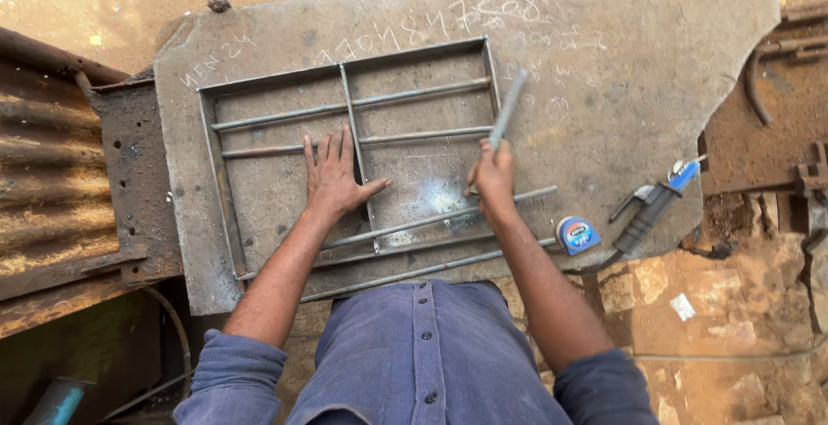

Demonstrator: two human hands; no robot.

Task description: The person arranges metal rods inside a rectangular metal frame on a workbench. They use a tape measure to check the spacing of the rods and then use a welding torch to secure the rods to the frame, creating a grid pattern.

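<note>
A rectangular metal frame (pixel 210 132) with a centre upright and several thin cross rods lies flat on a thick steel plate (pixel 621 71). My left hand (pixel 333 175) rests palm down, fingers spread, on the frame just left of the centre upright. My right hand (pixel 494 176) is closed around a short grey metal rod (pixel 508 107), which points up and away over the frame's right side. Two loose long rods (pixel 431 218) lie across the frame's near edge under my forearms.
A blue tape measure (pixel 577 234) and a black-handled welding electrode holder with a blue clamp (pixel 653 203) lie at the plate's right near corner. Rusty corrugated sheet (pixel 43 183) and a rusted plate sit on the left. Scrap iron lies at the right on reddish ground.
</note>
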